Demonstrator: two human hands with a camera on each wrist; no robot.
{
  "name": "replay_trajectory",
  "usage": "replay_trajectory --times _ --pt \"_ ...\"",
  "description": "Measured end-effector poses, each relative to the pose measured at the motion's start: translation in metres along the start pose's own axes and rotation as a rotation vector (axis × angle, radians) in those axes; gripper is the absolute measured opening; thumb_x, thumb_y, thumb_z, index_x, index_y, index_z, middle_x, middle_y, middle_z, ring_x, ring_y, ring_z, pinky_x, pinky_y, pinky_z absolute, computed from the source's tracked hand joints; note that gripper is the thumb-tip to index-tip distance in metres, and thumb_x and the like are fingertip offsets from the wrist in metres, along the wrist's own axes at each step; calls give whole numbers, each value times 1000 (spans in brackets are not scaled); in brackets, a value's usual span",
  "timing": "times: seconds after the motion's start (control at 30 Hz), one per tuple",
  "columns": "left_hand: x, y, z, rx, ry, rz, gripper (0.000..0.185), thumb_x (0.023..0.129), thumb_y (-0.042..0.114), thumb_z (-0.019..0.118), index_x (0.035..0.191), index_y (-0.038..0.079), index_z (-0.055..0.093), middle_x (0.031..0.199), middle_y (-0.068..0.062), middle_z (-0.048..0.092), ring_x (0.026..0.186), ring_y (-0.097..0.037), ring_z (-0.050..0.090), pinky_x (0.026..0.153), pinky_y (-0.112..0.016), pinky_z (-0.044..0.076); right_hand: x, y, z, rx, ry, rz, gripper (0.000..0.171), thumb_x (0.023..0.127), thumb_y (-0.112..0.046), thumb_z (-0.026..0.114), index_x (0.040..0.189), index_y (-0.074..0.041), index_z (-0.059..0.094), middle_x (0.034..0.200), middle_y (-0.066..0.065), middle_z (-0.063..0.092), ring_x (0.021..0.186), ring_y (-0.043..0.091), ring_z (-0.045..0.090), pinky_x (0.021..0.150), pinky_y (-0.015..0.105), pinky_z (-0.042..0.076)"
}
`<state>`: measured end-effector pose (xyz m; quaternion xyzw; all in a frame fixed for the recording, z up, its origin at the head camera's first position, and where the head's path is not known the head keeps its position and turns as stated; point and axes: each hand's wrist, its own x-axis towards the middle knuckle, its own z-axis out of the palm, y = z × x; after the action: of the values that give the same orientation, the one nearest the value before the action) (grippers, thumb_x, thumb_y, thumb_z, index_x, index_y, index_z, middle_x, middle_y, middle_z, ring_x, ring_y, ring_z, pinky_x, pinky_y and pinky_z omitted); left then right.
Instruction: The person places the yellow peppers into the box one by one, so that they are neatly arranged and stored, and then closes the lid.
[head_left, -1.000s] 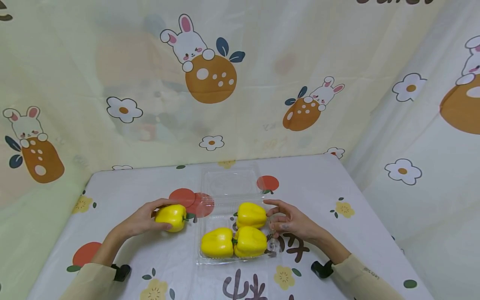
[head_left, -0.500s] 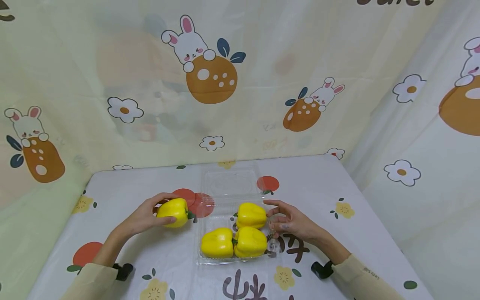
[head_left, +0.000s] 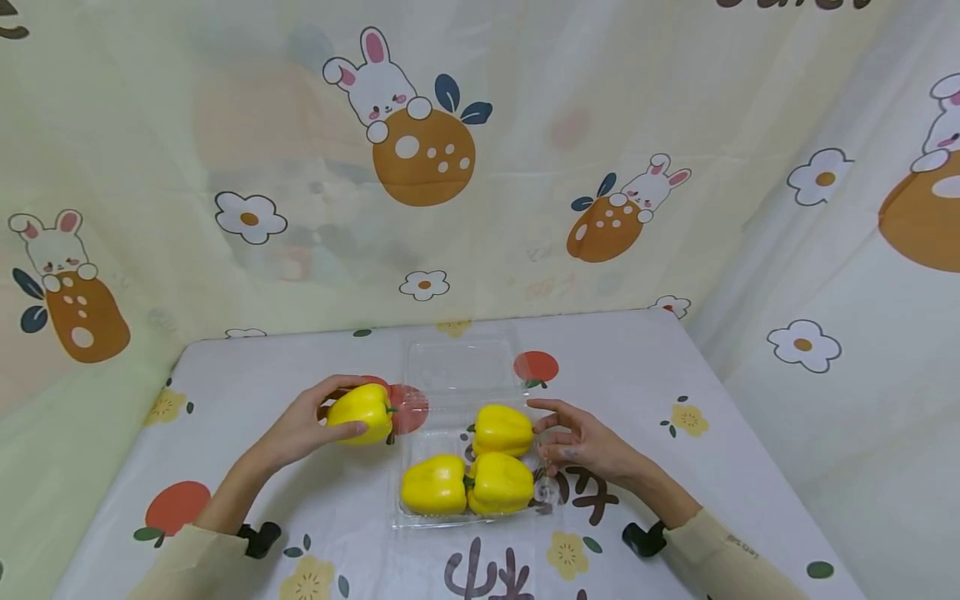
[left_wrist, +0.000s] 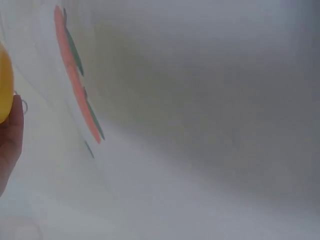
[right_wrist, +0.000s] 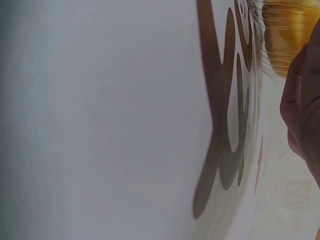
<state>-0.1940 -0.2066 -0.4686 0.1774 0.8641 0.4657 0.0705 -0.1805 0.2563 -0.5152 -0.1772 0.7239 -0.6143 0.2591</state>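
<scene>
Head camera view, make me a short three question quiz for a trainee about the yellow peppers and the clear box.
1. How many yellow peppers lie inside the clear box?
2. True or false: the left hand holds a pepper outside the box.
3. Which corner of the box has no pepper in it? A far left, B far right, C near left.

Key
1. Three: the far right one, the near left one and the near right one.
2. True; its fingers curl round the pepper, left of the box.
3. A. The right hand is at the right wall of the box; whether it touches the box cannot be told.
</scene>
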Motion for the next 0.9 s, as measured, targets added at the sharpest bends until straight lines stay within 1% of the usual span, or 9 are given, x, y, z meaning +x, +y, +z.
replay_trajectory --times 0.1,0.3,0.5,0.7,0.9 --pt "0 5 4 -4 4 12 66 90 26 83 148 11 56 145 -7 63 115 -24 57 94 -24 53 0 0 0 1 -3 0 80 100 -8 71 166 -7 26 141 28 46 86 17 68 80 32 66" --pt "2 12 10 -15 2 26 63 91 27 83 147 12 57 145 -9 63 116 -24 58 98 -22 52 -1 0 0 3 -3 -4 80 100 -7 70 167 -7 26 141 29 45 86 16 68 79 31 66" --pt "2 15 15 -34 -15 51 60 92 25 81 145 11 58 141 -10 65 115 -26 58 98 -23 53 -1 0 0 -2 -2 -3 80 100 -8 71 167 -7 26 141 29 46 86 16 68 80 31 67" --pt "3 18 18 -30 -27 64 58 92 25 81 144 13 59 140 -8 65 115 -24 58 99 -23 53 0 0 -1 -13 -6 -6 79 100 -9 70 166 -7 26 141 29 45 85 17 69 80 31 66" --pt "5 22 22 -42 -37 105 56 92 24 82 143 16 60 142 -9 62 116 -23 57 101 -23 52 0 1 -1 1 -7 -2 81 100 -9 71 167 -8 26 141 29 45 87 16 69 80 31 66"
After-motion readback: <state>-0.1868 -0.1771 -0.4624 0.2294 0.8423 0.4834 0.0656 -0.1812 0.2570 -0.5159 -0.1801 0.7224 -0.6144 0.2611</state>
